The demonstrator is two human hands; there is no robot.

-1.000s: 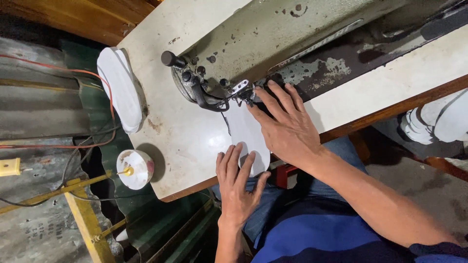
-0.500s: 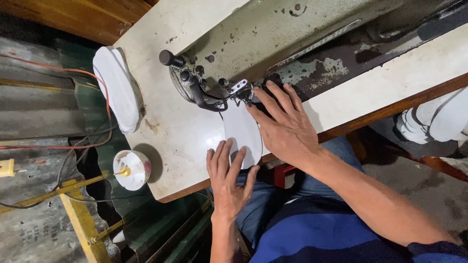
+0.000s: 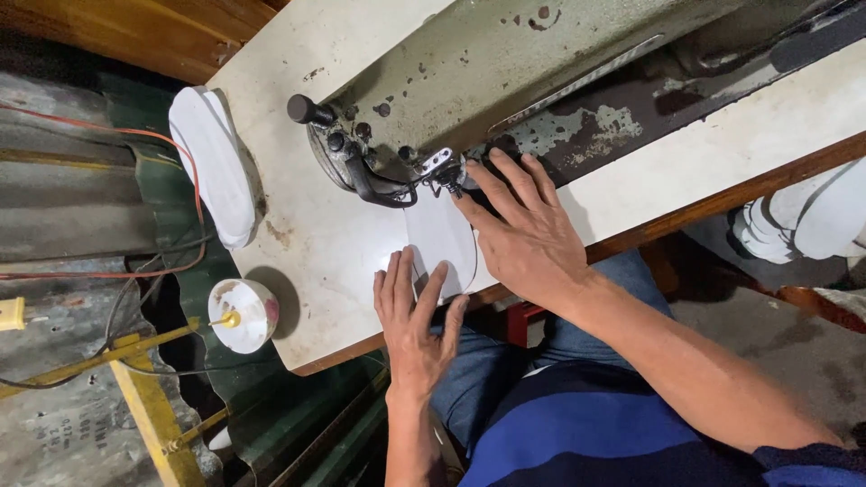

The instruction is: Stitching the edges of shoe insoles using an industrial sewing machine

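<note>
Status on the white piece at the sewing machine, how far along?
In hand: both hands press the white piece flat, right hand by the presser foot, left hand on its near edge. Done: white insole-shaped piece lies aside. Left: seam progress too small to tell.

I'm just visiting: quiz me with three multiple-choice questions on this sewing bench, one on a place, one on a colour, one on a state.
1. Where does the white sole-shaped piece lie?
A. at the table's far-left edge
B. on the person's lap
C. on top of the sewing machine

2. What colour is the sheet under the hands?
A. red
B. white
C. black

3. How is the left hand?
A. clenched
B. flat, fingers spread
C. lifted

Answers: 1 A, it rests by the table edge. 2 B, the white sheet. 3 B, palm down on the sheet, like the right hand.
</note>
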